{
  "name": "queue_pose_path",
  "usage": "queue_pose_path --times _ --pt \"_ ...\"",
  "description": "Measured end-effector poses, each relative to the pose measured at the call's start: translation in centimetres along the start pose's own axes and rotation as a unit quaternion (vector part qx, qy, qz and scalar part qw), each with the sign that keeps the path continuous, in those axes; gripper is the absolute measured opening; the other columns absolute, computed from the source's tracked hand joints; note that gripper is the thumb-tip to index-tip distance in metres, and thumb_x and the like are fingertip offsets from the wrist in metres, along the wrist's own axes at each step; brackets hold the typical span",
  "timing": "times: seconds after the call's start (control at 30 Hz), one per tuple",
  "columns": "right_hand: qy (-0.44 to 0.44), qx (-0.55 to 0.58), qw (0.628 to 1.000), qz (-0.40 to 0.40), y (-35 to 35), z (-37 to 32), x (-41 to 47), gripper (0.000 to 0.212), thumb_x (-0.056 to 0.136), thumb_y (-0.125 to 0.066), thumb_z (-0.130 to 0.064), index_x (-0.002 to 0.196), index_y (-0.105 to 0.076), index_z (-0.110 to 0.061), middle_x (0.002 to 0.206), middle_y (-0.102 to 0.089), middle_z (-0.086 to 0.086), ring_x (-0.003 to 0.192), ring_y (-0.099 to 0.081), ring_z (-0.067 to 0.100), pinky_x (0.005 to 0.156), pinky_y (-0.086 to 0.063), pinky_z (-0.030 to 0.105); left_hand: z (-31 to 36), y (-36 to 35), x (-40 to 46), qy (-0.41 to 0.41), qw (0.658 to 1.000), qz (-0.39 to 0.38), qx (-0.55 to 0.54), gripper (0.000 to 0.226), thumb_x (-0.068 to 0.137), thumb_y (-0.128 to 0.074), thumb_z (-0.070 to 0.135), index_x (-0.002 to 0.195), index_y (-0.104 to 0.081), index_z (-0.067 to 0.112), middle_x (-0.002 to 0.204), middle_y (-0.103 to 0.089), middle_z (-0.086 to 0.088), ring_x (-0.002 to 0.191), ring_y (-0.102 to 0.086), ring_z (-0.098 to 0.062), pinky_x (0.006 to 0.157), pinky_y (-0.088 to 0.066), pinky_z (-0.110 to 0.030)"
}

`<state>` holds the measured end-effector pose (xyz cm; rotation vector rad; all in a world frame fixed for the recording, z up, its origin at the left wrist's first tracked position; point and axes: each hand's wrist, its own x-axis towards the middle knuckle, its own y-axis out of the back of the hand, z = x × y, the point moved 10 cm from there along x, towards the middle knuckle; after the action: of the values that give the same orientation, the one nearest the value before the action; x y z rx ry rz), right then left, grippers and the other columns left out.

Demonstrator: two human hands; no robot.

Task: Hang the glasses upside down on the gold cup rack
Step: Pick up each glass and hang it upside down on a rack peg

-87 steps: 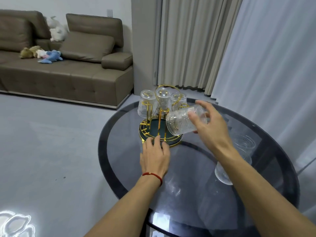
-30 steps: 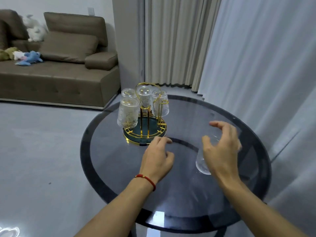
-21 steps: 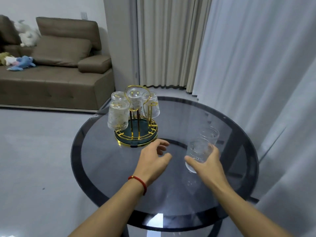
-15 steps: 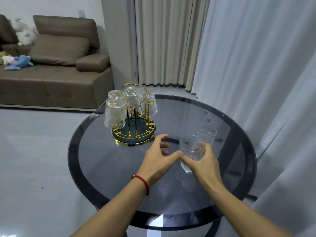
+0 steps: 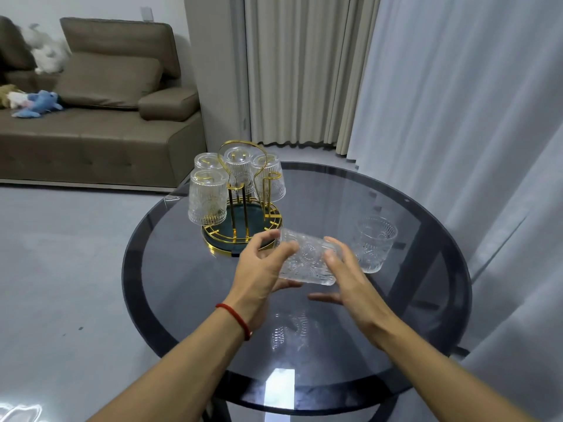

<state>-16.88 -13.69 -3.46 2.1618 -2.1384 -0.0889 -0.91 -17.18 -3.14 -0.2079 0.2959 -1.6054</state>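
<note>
Above our round smoked-glass table (image 5: 189, 287), we now cradle the ribbed clear tumbler (image 5: 306, 261) between left hand (image 5: 262, 271) and right hand (image 5: 342, 274), lifted and tipping over; the gold wire cup rack (image 5: 243, 205) waits just beyond.

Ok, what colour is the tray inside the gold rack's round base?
Dark green tray, ringed by gold wire; head view shows it.

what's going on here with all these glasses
A person is loading patterned glasses onto a gold cup rack on a round dark glass table. Four glasses already hang upside down on it. Both the left hand and the right hand hold a fifth glass above the table, tipped on its side. One more glass stands upright on the table to the right, waiting.
</note>
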Motion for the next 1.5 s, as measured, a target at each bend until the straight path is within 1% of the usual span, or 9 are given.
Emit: queue_pose_path --times 0.1,0.17,0.27,0.37,0.57,0.93,1.13,1.37,1.5 --pt "-0.007 0.058 0.998 0.035 0.1 0.2 0.9 0.041 0.103 -0.057 -0.040 0.142 -0.051 -0.029 0.136 -0.061 0.000 0.120 -0.066 0.010 0.087 -0.063 0.041 -0.7 0.6 0.8 0.002 1.000 -0.011 0.004 0.040 0.089 -0.075 0.025 0.126 -0.061 0.017 0.116 -0.071 -0.013 0.100 -0.074 -0.023 0.071 -0.063 -0.045" --pt "-0.005 0.050 0.996 0.073 0.7 0.2 1.3 0.041 0.099 -0.063 -0.039 0.138 -0.052 -0.030 0.134 -0.063 0.006 0.116 -0.069 0.019 0.091 -0.062 0.042 0.2 1.9 1.6 -0.064 0.987 0.014 0.147 0.037 0.091 -0.066 0.042 0.124 -0.063 0.025 0.118 -0.070 -0.006 0.103 -0.070 -0.017 0.080 -0.062 -0.044" --pt "0.015 -0.061 0.989 0.136 2.3 -0.5 1.5 0.053 0.095 -0.067 -0.048 0.143 -0.048 -0.035 0.141 -0.059 0.005 0.127 -0.061 0.024 0.107 -0.051 0.049 1.7 3.8 2.7 -0.175 0.873 0.085 0.448 0.043 0.096 -0.053 0.043 0.133 -0.059 0.021 0.132 -0.060 -0.004 0.125 -0.050 -0.017 0.105 -0.047 -0.044" --pt "0.050 -0.114 0.976 0.178 3.6 -2.3 1.9 0.060 0.091 -0.069 -0.053 0.145 -0.046 -0.039 0.144 -0.055 0.001 0.132 -0.056 0.024 0.110 -0.047 0.053 -0.1 4.7 3.9 -0.153 0.767 0.086 0.617 0.061 0.090 -0.062 0.036 0.146 -0.047 0.017 0.152 -0.042 -0.009 0.144 -0.029 -0.025 0.116 -0.034 -0.046" --pt "0.115 -0.128 0.961 0.217 3.6 -9.0 5.7 0.068 0.082 -0.072 -0.060 0.142 -0.048 -0.038 0.142 -0.056 -0.003 0.128 -0.057 0.023 0.105 -0.051 0.054 -1.9 4.8 4.7 -0.128 0.720 0.072 0.678 0.077 0.091 -0.056 0.044 0.156 -0.023 0.023 0.161 -0.024 -0.010 0.152 -0.011 -0.028 0.123 -0.017 -0.053" --pt "0.156 -0.272 0.935 0.169 -2.4 -15.9 13.1 0.083 0.078 -0.083 -0.045 0.147 -0.046 -0.017 0.138 -0.060 0.006 0.123 -0.056 0.025 0.104 -0.050 0.042 -3.0 5.1 4.9 -0.105 0.738 0.056 0.664 0.080 0.094 -0.051 0.047 0.159 -0.010 0.025 0.169 -0.006 -0.008 0.155 0.008 -0.026 0.124 -0.007 -0.057" --pt "0.182 -0.364 0.903 0.141 -5.9 -15.0 14.7 0.084 0.076 -0.082 -0.044 0.144 -0.044 -0.014 0.111 -0.065 0.008 0.104 -0.060 0.027 0.090 -0.051 0.040 -3.2 5.2 5.1 -0.099 0.746 0.055 0.656 0.081 0.093 -0.052 0.045 0.159 -0.010 0.025 0.169 -0.002 -0.008 0.155 0.012 -0.026 0.123 -0.005 -0.057" --pt "0.196 -0.471 0.850 0.131 -7.4 -14.0 15.9 0.080 0.074 -0.083 -0.047 0.136 -0.044 -0.015 0.112 -0.067 0.010 0.105 -0.061 0.032 0.082 -0.053 0.041 -3.4 5.2 5.2 -0.093 0.753 0.045 0.650 0.081 0.092 -0.053 0.044 0.159 -0.011 0.025 0.169 -0.002 -0.008 0.155 0.012 -0.026 0.123 -0.005 -0.057" --pt "0.176 -0.484 0.848 0.122 -7.3 -12.6 16.2 0.081 0.081 -0.079 -0.050 0.142 -0.040 -0.014 0.126 -0.065 0.015 0.117 -0.057 0.036 0.092 -0.050 0.046 -3.2 5.3 5.4 -0.094 0.762 0.042 0.639 0.081 0.090 -0.057 0.040 0.157 -0.016 0.023 0.168 -0.008 -0.009 0.155 0.009 -0.026 0.124 -0.009 -0.056"
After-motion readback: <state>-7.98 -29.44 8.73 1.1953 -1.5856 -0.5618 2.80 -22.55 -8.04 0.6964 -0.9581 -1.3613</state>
